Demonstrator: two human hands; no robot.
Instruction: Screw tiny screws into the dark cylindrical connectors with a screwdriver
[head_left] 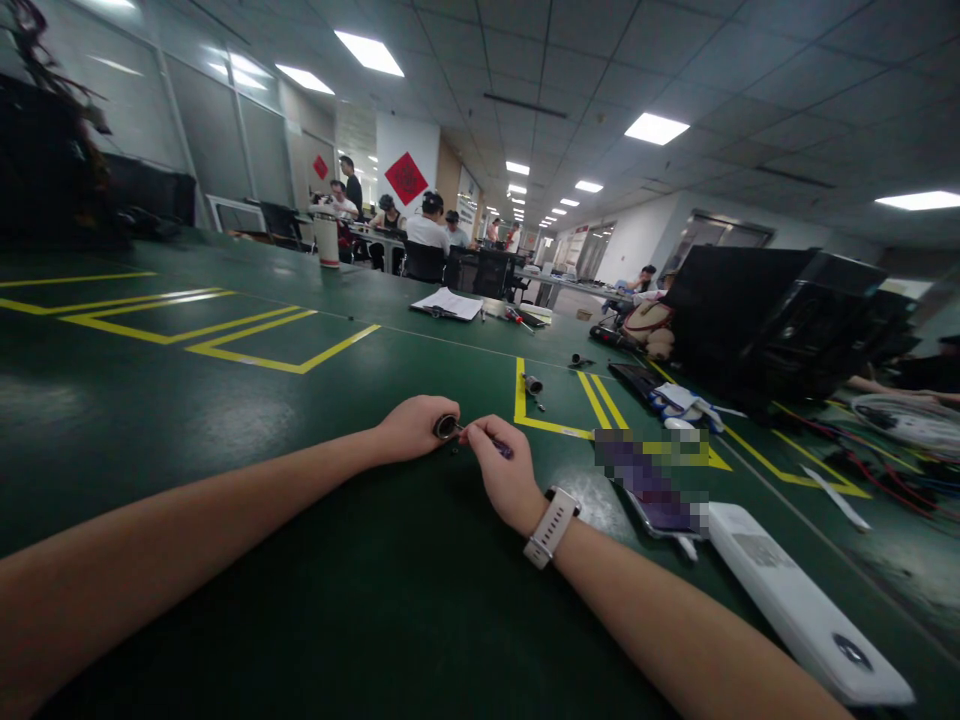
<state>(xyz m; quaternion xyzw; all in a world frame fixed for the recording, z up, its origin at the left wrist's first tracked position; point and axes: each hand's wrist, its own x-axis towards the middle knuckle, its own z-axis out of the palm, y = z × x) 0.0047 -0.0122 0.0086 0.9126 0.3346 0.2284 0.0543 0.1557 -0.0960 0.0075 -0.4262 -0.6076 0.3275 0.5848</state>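
Observation:
My left hand (417, 428) is closed around a small round metal part (445, 427) with a dark open end facing me. Beside it, my right hand (501, 470) grips a screwdriver (504, 450) with a dark purplish handle. Its thin shaft points at the metal part; whether the tip touches it is too small to tell. A tiny dark piece (454, 451) lies on the green table below my fingers. Inside a yellow-taped area ahead sits a similar round metal part (533, 384), with small bits next to it.
On the right lie a phone (652, 490), a white power bank (802, 600), a glove (682, 402) and loose wires (892, 480). A large black monitor (750, 310) stands behind them. Farther off are a clipboard with papers (448, 303), a red screwdriver (517, 318) and a cup (327, 240).

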